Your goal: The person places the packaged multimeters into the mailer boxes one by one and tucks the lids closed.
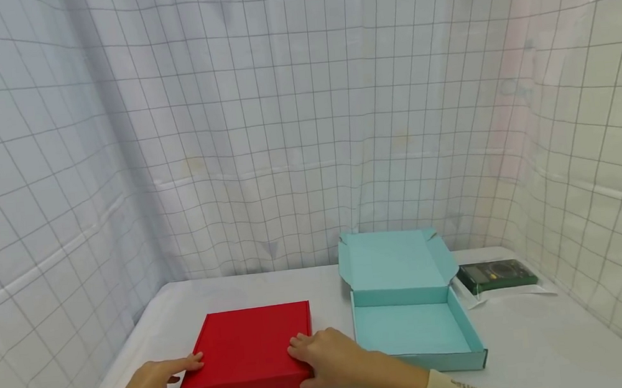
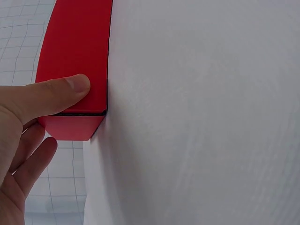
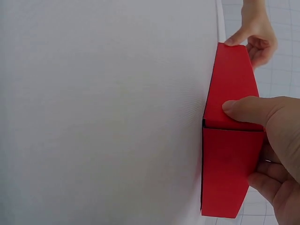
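A closed red cardboard box (image 1: 252,343) lies flat on the white-covered table, left of centre in the head view. My left hand (image 1: 152,387) grips its near left corner, thumb on the front face and fingers over the lid's edge. At the near right corner my right hand (image 1: 335,357) holds the box the same way, its thumb (image 3: 241,108) against the front wall and its fingertips on the lid. In the left wrist view the left thumb (image 2: 70,91) presses the red front face close to the corner.
Right of the red box stands a light blue box (image 1: 414,328) with its lid raised and nothing inside. Behind its right side a dark green multimeter (image 1: 495,275) lies on a clear plastic bag (image 1: 514,292). A white gridded curtain (image 1: 293,127) surrounds the table (image 1: 319,280).
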`<state>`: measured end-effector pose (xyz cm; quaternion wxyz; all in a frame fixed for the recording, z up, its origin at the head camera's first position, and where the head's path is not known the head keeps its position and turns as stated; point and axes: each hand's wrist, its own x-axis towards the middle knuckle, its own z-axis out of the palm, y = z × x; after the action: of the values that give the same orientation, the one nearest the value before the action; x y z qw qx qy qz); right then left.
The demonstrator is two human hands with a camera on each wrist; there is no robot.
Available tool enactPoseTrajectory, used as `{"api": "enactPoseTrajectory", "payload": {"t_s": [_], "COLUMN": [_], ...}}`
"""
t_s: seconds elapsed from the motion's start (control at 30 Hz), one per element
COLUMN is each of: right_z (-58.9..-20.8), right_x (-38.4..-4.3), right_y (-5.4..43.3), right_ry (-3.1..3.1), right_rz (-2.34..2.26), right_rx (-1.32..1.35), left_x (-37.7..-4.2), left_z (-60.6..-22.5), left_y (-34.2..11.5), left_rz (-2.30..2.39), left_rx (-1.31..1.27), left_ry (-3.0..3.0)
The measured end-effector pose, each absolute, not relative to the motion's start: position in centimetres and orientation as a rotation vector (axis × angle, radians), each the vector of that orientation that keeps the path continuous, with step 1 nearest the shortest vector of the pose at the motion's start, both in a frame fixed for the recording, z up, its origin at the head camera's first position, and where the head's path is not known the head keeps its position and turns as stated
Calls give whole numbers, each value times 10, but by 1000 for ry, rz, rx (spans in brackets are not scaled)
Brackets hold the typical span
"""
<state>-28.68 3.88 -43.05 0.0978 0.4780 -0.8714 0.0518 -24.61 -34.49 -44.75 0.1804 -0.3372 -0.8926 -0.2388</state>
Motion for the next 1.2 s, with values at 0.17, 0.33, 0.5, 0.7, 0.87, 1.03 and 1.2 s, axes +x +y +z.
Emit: {"api": "enactPoseTrajectory", "payload": {"t_s": [0.17,0.33,0.5,0.7,0.87,1.03,1.2], "right_z": [-428,-425,-423,-423,-423,-424,-424], "right_x": [-287,-288,-288,-292,-299,-306,-317], "right_y": [39,40,43,41,38,37,35], "right_ry": [-2557,-2559,-2635,-2670,-2677,-2681,-2669], "right_rz": [107,97,163,200,264,303,297], "right_rx": [1421,1426,1392,1375,1363,1367,1358], "left_x": [-247,-249,-250,-256,-261,-265,-272], "left_z": [-444,-443,-443,-443,-441,-439,-437], "left_y": [-340,-340,-339,-341,-343,-343,-344], "left_rz": [-636,-647,-711,-734,-731,-777,-800], "left_rx": [-957,-956,-943,-933,-915,-886,-867], "left_ry": [-2506,-2490,-2555,-2610,-2622,-2669,-2683]}}
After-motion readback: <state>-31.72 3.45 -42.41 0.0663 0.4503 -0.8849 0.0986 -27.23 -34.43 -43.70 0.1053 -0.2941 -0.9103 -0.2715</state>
